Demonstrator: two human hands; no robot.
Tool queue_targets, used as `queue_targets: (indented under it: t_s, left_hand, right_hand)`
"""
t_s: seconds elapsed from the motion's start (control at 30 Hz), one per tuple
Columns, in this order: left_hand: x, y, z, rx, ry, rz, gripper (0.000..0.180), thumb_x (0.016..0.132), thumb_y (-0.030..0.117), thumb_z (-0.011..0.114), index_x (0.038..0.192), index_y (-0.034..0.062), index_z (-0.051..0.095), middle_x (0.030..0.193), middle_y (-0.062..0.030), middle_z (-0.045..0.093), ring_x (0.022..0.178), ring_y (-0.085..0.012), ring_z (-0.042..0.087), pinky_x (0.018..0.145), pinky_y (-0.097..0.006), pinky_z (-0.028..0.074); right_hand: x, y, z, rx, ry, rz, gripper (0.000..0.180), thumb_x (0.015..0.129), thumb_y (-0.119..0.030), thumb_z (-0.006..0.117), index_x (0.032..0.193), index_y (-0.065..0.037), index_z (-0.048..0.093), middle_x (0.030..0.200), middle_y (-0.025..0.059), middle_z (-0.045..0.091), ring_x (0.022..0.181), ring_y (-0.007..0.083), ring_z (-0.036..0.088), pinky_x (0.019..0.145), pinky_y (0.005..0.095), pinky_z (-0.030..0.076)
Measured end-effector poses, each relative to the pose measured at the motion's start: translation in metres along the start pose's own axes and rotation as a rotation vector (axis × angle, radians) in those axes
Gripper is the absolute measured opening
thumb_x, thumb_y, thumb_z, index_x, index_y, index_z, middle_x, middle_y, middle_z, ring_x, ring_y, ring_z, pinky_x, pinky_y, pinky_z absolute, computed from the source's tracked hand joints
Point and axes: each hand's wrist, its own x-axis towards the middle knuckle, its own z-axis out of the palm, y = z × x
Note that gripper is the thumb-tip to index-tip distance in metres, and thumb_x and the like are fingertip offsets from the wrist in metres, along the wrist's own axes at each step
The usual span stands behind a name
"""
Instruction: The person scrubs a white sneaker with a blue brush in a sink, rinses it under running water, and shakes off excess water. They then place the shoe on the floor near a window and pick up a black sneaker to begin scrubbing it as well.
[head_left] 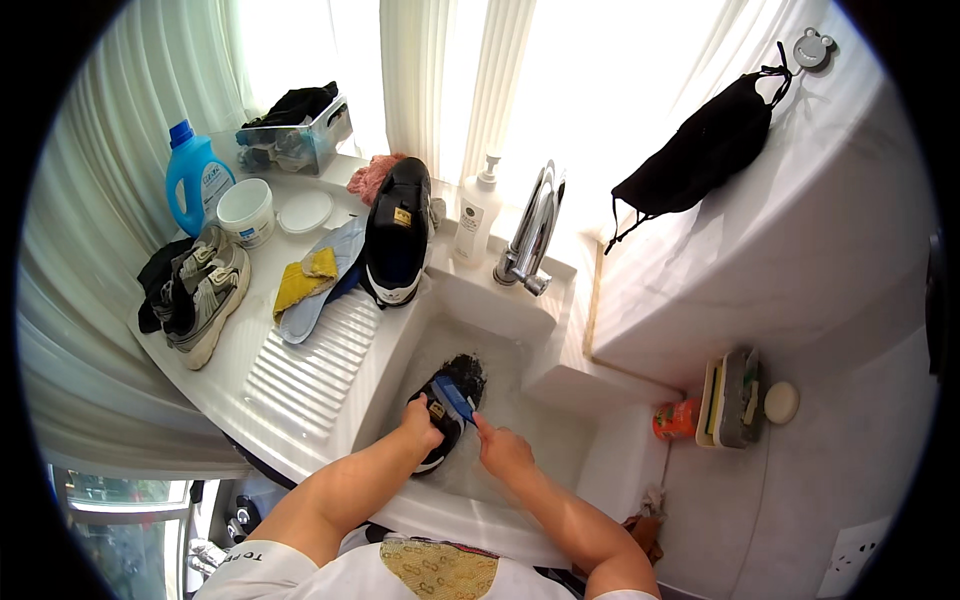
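Observation:
A black shoe (452,428) with a gold patch and a white sole edge sits in the white sink (560,440), which has cloudy water in it. My left hand (421,425) grips the shoe's near left side. In my right hand (503,447) is a blue scrub brush (455,398), its head against the upper part of the shoe. Brush and hands partly cover the shoe. A matching black shoe (399,225) stands on the ledge behind the sink's left side.
Left on the ribbed drainboard (310,375) are grey insoles (307,312), a yellow cloth (304,280), grey sneakers (208,300), a white tub (246,212) and a blue detergent bottle (193,180). A chrome faucet (535,225) and pump bottle (477,215) stand behind the basin.

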Motion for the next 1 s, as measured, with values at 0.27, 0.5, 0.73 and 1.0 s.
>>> queue_targets:
  t_s: [0.27,0.5,0.73,1.0]
  left_hand:
    - [-0.034,0.007,0.026,0.027,0.021,-0.022,0.042,0.091,0.033,0.037,0.116,0.0039,0.054,0.117,-0.0143,0.058,0.109,-0.031,0.055,0.097,-0.045,0.041]
    - [-0.015,0.011,0.018,0.117,-0.031,-0.027,0.045,0.089,0.042,0.042,0.114,0.0065,0.056,0.118,-0.0133,0.058,0.109,-0.0283,0.055,0.096,-0.044,0.041]
    - [-0.02,0.014,0.026,0.153,-0.071,-0.005,0.042,0.092,0.039,0.046,0.115,0.0042,0.056,0.118,-0.0129,0.058,0.109,-0.0292,0.054,0.099,-0.042,0.039]
    - [-0.005,0.017,0.019,0.196,-0.175,0.085,0.039,0.09,0.035,0.054,0.112,0.0029,0.056,0.109,-0.0103,0.059,0.103,-0.0262,0.052,0.095,-0.04,0.037]
  right_hand:
    - [0.003,0.017,0.003,-0.076,-0.11,-0.018,0.043,0.091,-0.023,0.045,0.133,-0.024,0.044,0.079,0.0201,0.06,0.073,0.0389,0.06,0.067,0.0474,0.049]
    - [-0.021,-0.015,0.008,0.042,-0.129,-0.111,0.045,0.09,-0.022,0.045,0.135,-0.025,0.041,0.079,0.0199,0.06,0.07,0.0387,0.06,0.065,0.0482,0.049]
    - [-0.004,0.002,0.007,-0.03,-0.059,0.009,0.043,0.092,-0.024,0.044,0.135,-0.027,0.042,0.076,0.0202,0.059,0.07,0.0397,0.06,0.065,0.0496,0.048]
    - [0.034,0.025,-0.019,0.081,0.031,0.304,0.037,0.09,-0.02,0.045,0.127,-0.021,0.051,0.091,0.0186,0.064,0.082,0.0396,0.06,0.072,0.0477,0.047]
